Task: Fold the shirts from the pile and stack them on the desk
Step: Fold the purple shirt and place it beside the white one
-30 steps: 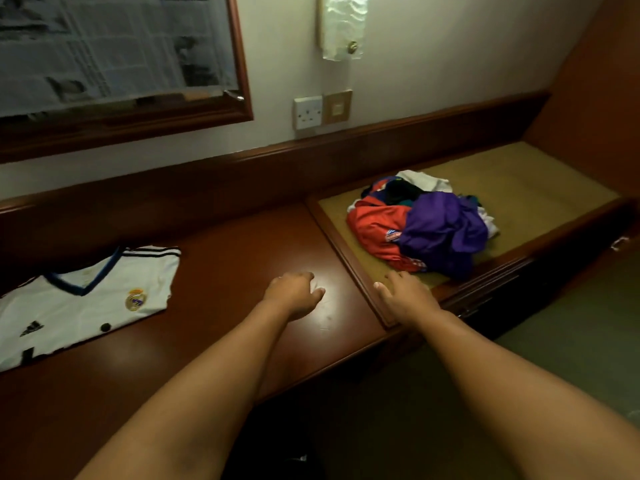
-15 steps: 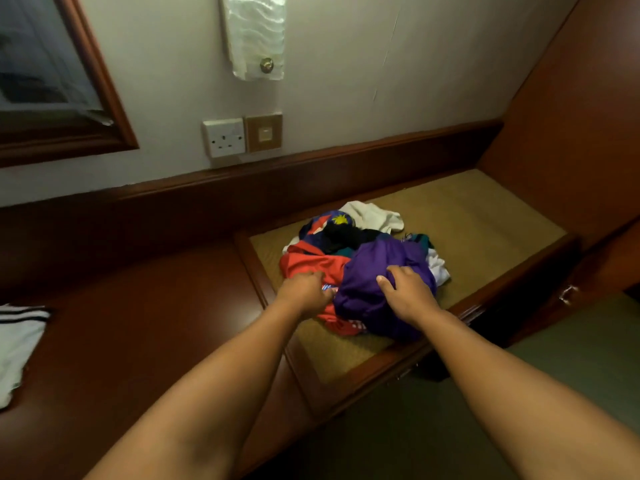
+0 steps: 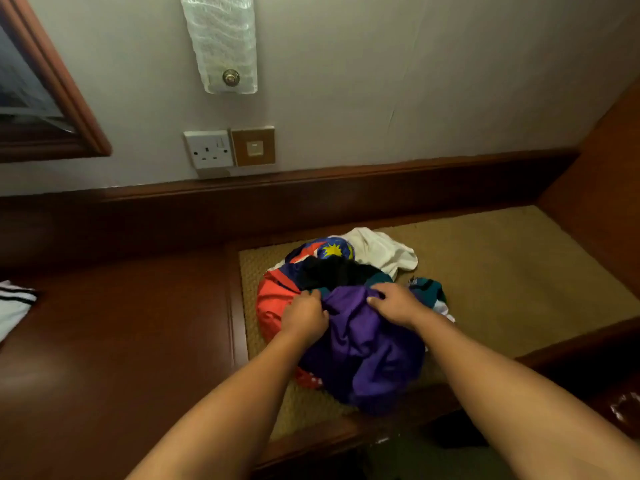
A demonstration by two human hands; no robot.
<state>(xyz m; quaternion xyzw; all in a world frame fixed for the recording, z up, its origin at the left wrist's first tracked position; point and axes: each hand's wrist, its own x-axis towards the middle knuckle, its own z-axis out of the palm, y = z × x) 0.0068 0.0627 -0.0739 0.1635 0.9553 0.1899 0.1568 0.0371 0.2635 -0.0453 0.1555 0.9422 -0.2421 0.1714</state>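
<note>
A pile of crumpled shirts lies on a woven mat [image 3: 502, 278] set into the wooden surface. On top sits a purple shirt [image 3: 367, 351]. Under it are a red shirt [image 3: 273, 299], a black one [image 3: 332, 271], a white one [image 3: 377, 249], a teal one [image 3: 427, 289] and one with a yellow star on blue [image 3: 332, 249]. My left hand [image 3: 304, 315] grips the purple shirt's upper left edge. My right hand [image 3: 396, 303] clutches its upper right part. The sleeve of a folded white shirt [image 3: 14, 304] shows at the far left on the desk [image 3: 121, 341].
A dark wooden ledge runs along the wall behind the desk. Above it are a wall socket [image 3: 209, 148], a switch plate [image 3: 254, 147], a glass wall lamp [image 3: 221, 43] and a framed mirror's corner [image 3: 52, 84]. A wooden side panel rises at the right.
My view swung right from the desk to the pile. Both hands moved from the desk edge onto the pile and took hold of the purple shirt.
</note>
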